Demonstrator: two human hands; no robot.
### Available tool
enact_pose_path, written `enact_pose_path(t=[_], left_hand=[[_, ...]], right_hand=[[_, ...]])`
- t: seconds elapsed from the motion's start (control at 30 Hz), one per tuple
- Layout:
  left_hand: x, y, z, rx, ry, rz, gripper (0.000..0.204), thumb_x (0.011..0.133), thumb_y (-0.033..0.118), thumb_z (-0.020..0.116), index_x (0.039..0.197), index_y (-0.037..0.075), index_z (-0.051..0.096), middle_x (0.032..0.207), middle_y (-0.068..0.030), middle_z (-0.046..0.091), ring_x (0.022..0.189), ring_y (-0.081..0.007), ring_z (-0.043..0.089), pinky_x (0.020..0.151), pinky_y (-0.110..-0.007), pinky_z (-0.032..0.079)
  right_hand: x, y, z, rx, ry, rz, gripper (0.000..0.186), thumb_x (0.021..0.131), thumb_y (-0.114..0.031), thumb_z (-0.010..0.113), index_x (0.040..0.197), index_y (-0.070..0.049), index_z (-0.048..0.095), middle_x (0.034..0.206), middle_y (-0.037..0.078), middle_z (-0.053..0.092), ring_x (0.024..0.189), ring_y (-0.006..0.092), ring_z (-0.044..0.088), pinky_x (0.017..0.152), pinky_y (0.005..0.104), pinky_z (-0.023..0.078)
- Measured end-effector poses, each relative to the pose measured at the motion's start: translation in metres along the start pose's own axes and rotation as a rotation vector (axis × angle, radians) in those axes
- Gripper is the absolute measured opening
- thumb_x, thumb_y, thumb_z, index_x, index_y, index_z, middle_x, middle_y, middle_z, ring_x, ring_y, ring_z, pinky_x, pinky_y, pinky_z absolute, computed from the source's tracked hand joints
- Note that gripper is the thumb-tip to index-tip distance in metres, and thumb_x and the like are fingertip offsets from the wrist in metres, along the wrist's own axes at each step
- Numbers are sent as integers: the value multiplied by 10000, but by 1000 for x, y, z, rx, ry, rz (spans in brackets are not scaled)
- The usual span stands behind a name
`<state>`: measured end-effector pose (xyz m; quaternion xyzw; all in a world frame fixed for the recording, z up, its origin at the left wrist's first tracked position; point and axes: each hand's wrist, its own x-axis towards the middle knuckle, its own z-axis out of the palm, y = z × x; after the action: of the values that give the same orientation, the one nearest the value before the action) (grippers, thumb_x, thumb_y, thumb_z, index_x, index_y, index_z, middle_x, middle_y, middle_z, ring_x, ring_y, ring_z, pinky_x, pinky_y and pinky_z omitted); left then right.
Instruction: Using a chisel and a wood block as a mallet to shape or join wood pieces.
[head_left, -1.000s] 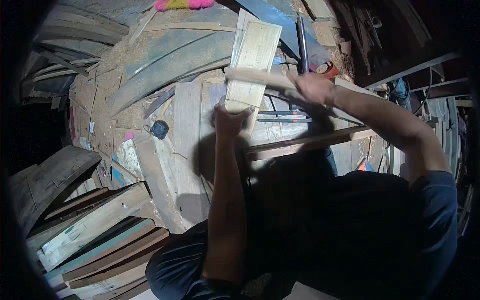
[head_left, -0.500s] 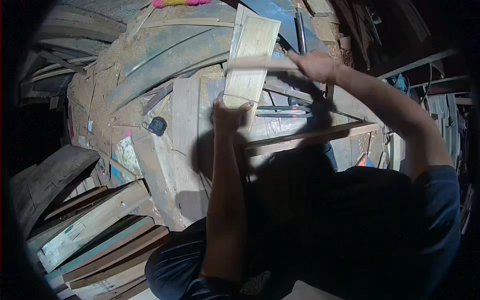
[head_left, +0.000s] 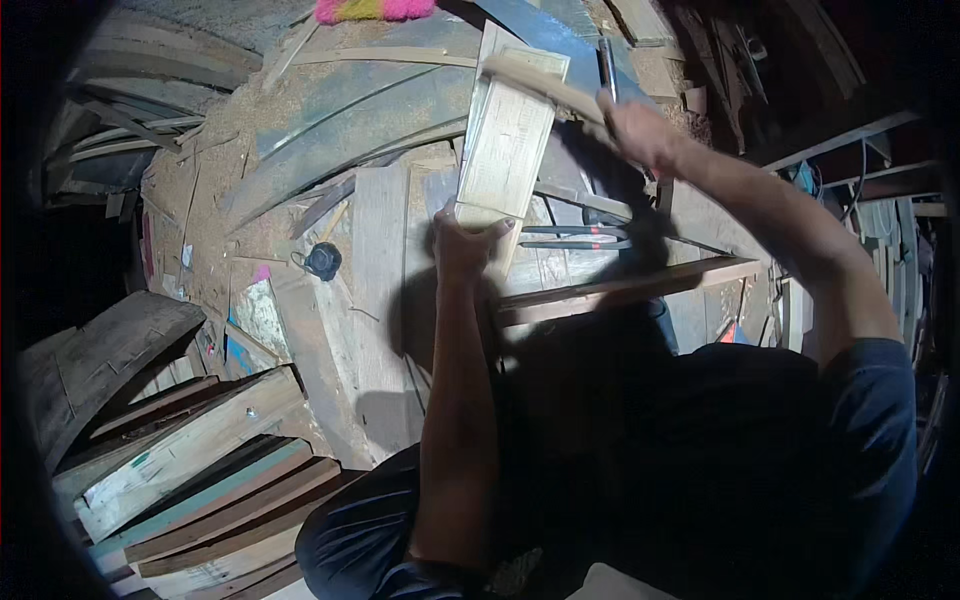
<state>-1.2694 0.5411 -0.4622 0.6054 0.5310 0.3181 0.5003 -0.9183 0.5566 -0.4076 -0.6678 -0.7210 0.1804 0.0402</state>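
Observation:
A pale rectangular wooden panel lies at a slant in front of me, with another thin board under its left edge. My left hand grips its near end, thumb at the right corner and fingers at the left side. My right hand is closed around one end of a flat wooden stick, slightly blurred. The stick crosses over the panel's far end; whether it touches cannot be told. Just beyond my right hand stands a dark metal rod. A long-handled dark tool with red bands lies right of my left hand.
A wooden bar lies across the near side of the work surface. On the left sits a small black round object. Stacked timber fills the lower left. Sawdust and loose boards surround a curved plank; a pink-yellow fuzzy item lies beyond.
The stick has swung from across the panel's middle up toward its far end, now tilted. My left hand keeps its hold on the panel. The whole view has shifted slightly.

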Motion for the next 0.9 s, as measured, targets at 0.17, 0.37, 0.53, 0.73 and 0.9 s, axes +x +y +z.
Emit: enact_pose_path(t=[0.17,0.37,0.53,0.73,0.9], left_hand=[[-7,8,-9,127,-14,-6,554,682,202,964,1127,-28,729,979,-142,804,903,-219,776,829,-361,623],[15,17,-7,-4,-42,104,614,688,235,974,1169,-37,706,1000,-181,788,900,-294,772,853,-398,618],[-10,16,-12,4,-63,66,577,704,209,960,1161,-35,706,1001,-183,779,887,-300,759,830,-426,611],[-2,-20,-8,74,14,13,572,718,206,953,1188,-15,715,1041,-145,790,924,-233,752,869,-380,601],[2,-5,-19,-72,-104,-111,737,674,310,988,1259,-16,681,1192,-215,708,1091,-341,707,984,-451,570]], right_hand=[[-28,-15,17,-195,-175,-494,469,1054,-512,584,1222,-83,498,775,243,690,761,433,726,729,531,572],[-17,1,2,60,5,-7,444,1078,-463,566,1271,-72,485,901,277,707,890,453,732,793,542,579],[-44,-34,-6,-104,-347,-227,398,1073,-445,566,1241,-92,488,801,240,709,762,455,726,709,557,574],[-18,-9,17,185,-56,-106,471,1073,-462,564,1220,-32,441,940,340,693,936,525,696,841,589,546],[-30,-47,-22,180,-213,-75,596,1064,-476,574,1394,-14,394,1028,379,691,1028,554,675,943,588,516]])
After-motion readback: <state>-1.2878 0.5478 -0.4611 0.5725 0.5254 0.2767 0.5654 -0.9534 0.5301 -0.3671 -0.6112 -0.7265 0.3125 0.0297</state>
